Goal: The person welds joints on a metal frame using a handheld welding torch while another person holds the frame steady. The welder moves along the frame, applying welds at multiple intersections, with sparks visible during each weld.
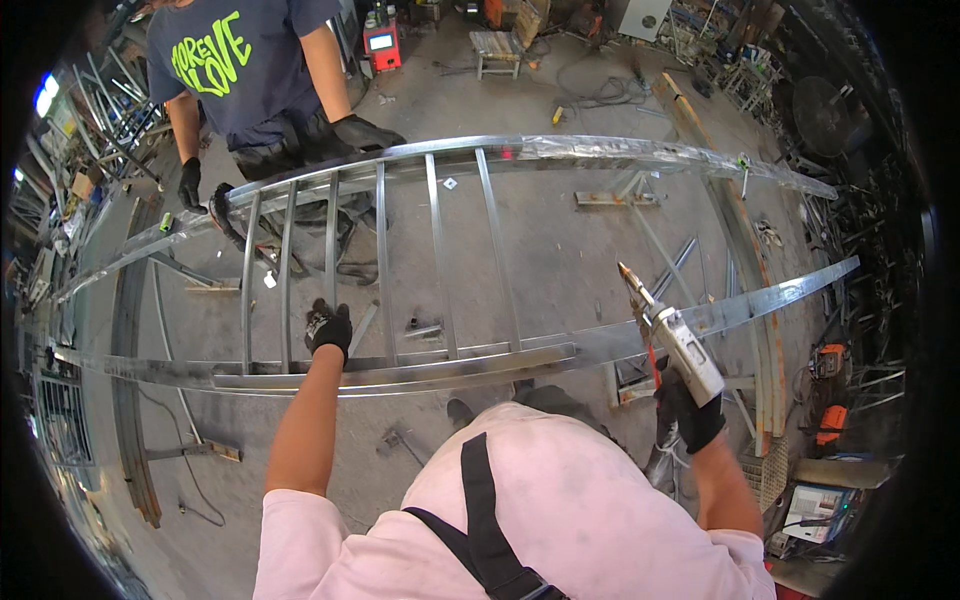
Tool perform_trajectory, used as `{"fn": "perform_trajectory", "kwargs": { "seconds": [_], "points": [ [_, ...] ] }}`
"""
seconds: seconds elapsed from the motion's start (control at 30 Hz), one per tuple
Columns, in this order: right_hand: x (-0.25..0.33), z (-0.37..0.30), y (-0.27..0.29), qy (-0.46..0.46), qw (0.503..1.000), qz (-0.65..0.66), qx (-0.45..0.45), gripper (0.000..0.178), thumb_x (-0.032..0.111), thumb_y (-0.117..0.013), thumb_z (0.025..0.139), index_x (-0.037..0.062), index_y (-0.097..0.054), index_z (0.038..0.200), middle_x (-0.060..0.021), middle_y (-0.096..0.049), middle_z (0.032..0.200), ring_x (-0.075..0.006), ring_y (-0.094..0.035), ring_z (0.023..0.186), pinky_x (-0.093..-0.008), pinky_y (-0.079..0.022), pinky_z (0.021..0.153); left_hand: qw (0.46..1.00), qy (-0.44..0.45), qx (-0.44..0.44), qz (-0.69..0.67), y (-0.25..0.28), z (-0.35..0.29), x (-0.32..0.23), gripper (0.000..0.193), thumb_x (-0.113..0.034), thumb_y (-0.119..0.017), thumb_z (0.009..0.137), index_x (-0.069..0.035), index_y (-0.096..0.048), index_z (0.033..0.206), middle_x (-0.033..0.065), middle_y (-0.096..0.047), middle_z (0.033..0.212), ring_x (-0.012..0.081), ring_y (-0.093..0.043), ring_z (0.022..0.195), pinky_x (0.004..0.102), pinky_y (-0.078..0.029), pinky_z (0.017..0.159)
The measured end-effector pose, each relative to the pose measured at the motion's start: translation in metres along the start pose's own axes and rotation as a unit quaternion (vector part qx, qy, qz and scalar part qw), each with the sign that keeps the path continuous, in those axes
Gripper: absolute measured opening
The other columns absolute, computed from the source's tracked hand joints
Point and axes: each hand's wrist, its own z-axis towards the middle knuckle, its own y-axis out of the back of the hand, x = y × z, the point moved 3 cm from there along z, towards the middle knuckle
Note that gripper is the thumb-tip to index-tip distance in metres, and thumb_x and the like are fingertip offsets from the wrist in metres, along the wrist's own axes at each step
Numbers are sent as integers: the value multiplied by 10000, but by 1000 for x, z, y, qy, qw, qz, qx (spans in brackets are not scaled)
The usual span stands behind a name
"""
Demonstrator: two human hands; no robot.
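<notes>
My left hand, in a dark glove, is closed around the near end of an upright metal bar in a ladder-like metal frame. Several such bars run between the frame's far rail and near rail. My right hand, also gloved, grips a white welding gun by its rear part, clear of the frame on the right. Its copper-coloured nozzle tilts up and to the left. A loose-looking metal strip lies along the near rail, below my left hand.
Across the frame stands a person in dark clothes; one gloved hand rests on the far rail. Long rusty beams support the frame at right and left. Cables, a red machine and a stool stand or lie farther back.
</notes>
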Motion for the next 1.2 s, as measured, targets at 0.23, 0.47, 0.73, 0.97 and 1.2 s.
{"fn": "perform_trajectory", "kwargs": {
  "seconds": [0.23, 0.47, 0.73, 0.97, 1.2],
  "points": [
    [79, 92, 14, 28, 977, -131, 166, 389, 178, -752, 985, 40, -625, 1326, -22, -702, 1000, -95, -633, 822, -279, -553, 724, 960, -188, -203, 46, -1, -106, -15, 655, -389, -642, 970, -73, -489, 1523, 192, -552, 1482, 370, -477, 1409, 513, -313, 1202],
    [117, 202, -10, -47, 861, -270, 429, 472, 298, -756, 987, 41, -638, 1366, -11, -696, 929, -91, -590, 736, -288, -545, 670, 955, -129, -258, 69, -27, -115, 6, 606, -440, -608, 1011, -21, -561, 1446, 222, -574, 1459, 399, -493, 1392, 519, -365, 1173],
    [75, 252, -85, -101, 724, -311, 607, 537, 339, -755, 962, 31, -628, 1384, -64, -727, 993, -112, -637, 729, -283, -573, 652, 946, -68, -308, 76, -26, -105, 6, 552, -437, -573, 1049, -18, -609, 1406, 202, -608, 1432, 371, -532, 1365, 465, -415, 1153],
    [52, 263, -104, -179, 704, -283, 627, 573, 318, -783, 946, 30, -612, 1411, -75, -725, 1032, -111, -638, 754, -276, -573, 641, 940, -62, -316, 110, -27, -107, 4, 499, -405, -546, 1065, -50, -618, 1407, 181, -612, 1430, 353, -541, 1357, 457, -417, 1157],
    [46, 272, -105, -204, 693, -274, 635, 575, 283, -797, 938, 24, -606, 1415, -66, -723, 1054, -103, -632, 766, -274, -568, 630, 938, -57, -320, 124, -26, -109, 0, 469, -371, -554, 1063, -50, -621, 1398, 183, -615, 1425, 359, -544, 1352, 459, -415, 1161]
  ]
}}
